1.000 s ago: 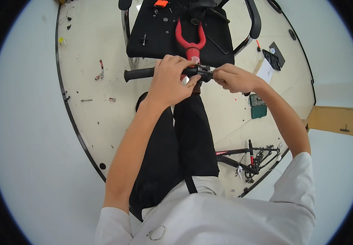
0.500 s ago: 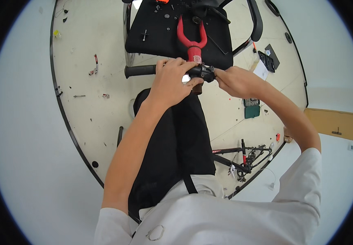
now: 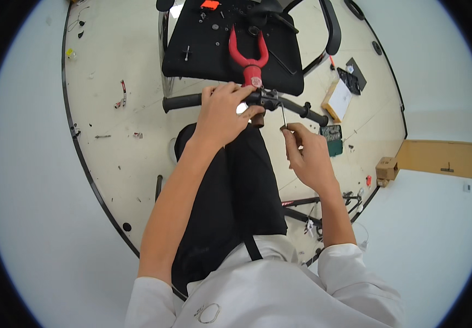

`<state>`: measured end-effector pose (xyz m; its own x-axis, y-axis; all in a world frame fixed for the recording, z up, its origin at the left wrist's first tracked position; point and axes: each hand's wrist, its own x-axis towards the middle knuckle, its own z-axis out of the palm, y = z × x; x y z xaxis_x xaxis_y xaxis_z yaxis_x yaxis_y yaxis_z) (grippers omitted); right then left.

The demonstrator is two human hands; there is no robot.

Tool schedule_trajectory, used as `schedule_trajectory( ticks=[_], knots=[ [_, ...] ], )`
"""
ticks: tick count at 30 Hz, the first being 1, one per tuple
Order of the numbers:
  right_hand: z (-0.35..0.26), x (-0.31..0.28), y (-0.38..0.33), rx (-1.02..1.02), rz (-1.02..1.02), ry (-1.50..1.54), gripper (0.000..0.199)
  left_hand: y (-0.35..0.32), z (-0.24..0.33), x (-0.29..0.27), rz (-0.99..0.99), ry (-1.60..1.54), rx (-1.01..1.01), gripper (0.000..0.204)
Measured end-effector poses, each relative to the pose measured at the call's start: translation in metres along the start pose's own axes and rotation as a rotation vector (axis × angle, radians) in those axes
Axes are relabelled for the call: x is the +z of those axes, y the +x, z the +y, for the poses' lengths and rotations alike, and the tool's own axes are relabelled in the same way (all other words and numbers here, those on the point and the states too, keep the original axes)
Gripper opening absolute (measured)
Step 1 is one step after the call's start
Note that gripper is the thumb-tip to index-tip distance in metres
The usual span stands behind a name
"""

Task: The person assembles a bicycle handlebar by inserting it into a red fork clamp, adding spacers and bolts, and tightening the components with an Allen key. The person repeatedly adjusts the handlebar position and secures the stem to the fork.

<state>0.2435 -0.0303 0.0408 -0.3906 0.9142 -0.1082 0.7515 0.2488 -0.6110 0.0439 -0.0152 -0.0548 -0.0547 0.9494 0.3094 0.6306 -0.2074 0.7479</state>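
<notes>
A black bicycle handlebar (image 3: 184, 101) with rubber grips lies crosswise in front of me, joined at its middle to a red fork (image 3: 248, 57). My left hand (image 3: 223, 113) grips the bar near the black stem clamp (image 3: 268, 99). My right hand (image 3: 308, 151) sits just below and right of the clamp, pinching a thin metal hex key (image 3: 283, 115) whose tip points up at the clamp. My black-trousered legs run below the bar.
A black chair seat (image 3: 219, 57) behind the bar carries small parts and an orange piece (image 3: 209, 5). On the round beige floor mat (image 3: 115, 158) lie a white box (image 3: 338, 100), a green circuit board (image 3: 331, 133), a cardboard block (image 3: 387, 168) and a bicycle part (image 3: 307, 213).
My right hand has pulled away from the stem clamp, down and to the right, drawing the hex key with it. My left hand keeps its grip on the bar.
</notes>
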Motion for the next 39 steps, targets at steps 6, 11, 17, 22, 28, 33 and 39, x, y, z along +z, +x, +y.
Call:
schedule_trajectory(
  ticks=[6, 11, 17, 22, 28, 33, 39],
  knots=[
    [-0.018, 0.012, -0.008, -0.247, 0.083, 0.096, 0.022, 0.0, -0.001, 0.001, 0.043, 0.051, 0.044, 0.045],
    [-0.026, 0.005, 0.028, -0.588, -0.176, -0.316, 0.018, -0.001, -0.009, -0.009, 0.098, 0.236, 0.163, 0.045],
    [-0.072, 0.008, 0.112, -0.503, -0.527, -0.536, 0.025, -0.004, -0.029, -0.055, -0.148, 0.333, -0.086, 0.044],
    [-0.033, 0.003, 0.165, -0.379, -0.361, -0.249, 0.031, -0.009, -0.029, -0.045, -0.064, 0.281, -0.033, 0.04],
    [-0.01, 0.008, 0.168, -0.398, -0.331, -0.101, 0.029, -0.003, -0.002, -0.024, 0.189, 0.111, 0.139, 0.027],
    [-0.02, 0.012, 0.167, -0.584, -0.45, -0.257, 0.026, -0.002, 0.014, -0.019, 0.19, -0.039, 0.087, 0.018],
    [-0.054, -0.011, 0.14, -0.588, -0.369, -0.235, 0.027, -0.045, 0.018, -0.008, 0.266, -0.144, -0.057, 0.012]
  ],
)
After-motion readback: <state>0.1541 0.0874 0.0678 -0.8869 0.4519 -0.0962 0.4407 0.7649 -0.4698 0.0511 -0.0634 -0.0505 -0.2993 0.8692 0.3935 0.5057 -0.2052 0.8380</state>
